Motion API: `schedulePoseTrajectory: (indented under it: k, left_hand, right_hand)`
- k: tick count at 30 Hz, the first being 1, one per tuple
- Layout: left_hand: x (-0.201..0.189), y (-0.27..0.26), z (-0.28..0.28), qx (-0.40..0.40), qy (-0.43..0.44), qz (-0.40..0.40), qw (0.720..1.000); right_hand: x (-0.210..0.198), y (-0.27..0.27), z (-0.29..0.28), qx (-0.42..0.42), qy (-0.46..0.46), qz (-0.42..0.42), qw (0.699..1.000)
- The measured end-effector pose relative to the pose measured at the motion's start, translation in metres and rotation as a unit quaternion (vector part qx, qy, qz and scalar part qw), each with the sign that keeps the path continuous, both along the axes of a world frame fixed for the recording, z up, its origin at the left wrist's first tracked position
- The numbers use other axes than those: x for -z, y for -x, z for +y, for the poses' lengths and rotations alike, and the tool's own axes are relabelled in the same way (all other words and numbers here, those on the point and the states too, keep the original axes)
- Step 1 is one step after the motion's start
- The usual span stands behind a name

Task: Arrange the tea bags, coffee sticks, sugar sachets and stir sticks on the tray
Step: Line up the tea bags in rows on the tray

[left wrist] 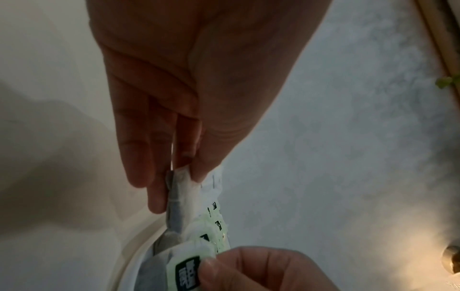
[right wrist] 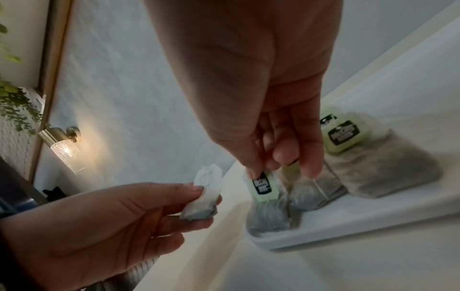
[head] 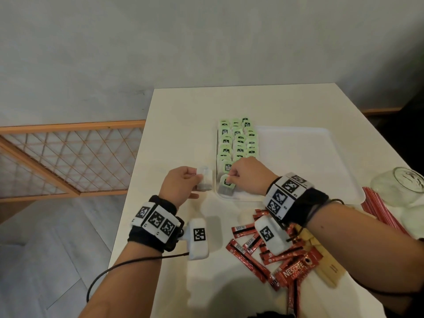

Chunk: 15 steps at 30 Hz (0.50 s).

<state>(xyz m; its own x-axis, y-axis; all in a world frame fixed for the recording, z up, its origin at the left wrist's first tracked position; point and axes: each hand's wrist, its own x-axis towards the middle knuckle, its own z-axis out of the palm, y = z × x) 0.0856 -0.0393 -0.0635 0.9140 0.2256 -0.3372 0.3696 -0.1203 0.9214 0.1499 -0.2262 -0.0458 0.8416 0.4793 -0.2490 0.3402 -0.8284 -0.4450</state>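
White tabletop (head: 183, 115): right hand (head: 246, 177) reaches over the tray (head: 321, 157), pinching a tea bag (head: 226, 185) at its near-left corner; left hand (head: 181, 184) pinches a spare tea bag (head: 204, 179) just left of the tray.

both forearms reach forward, each wrist wrapped in a black band with white coded markers. the left hand (head: 181, 183) has thumb and curled fingers (right wrist: 171, 196) pinched together. the right hand (head: 249, 174), knuckles up, has its thumb and fingertips (right wrist: 281, 155) pinched together, pointing down.

Tray (head: 321, 143) right half bare — jar (head: 399, 187) crowds its corner.
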Motion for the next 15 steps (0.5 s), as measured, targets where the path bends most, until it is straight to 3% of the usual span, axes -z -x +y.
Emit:
schedulePoseTrajectory:
  k: [8, 11, 15]
  left_hand:
    - [0.007, -0.002, -0.004, -0.009, -0.009, -0.017, 1.000]
    - [0.006, -0.003, -0.007, -0.006, -0.001, -0.023, 1.000]
    - [0.006, -0.006, -0.012, -0.007, -0.005, -0.034, 0.999]
  right_hand:
    - [0.001, -0.011, 0.016, 0.020, 0.014, -0.022, 0.999]
    - [-0.003, -0.008, 0.011, 0.040, -0.019, -0.008, 0.999]
    - [-0.012, -0.001, -0.002, 0.074, -0.101, -0.048, 0.991]
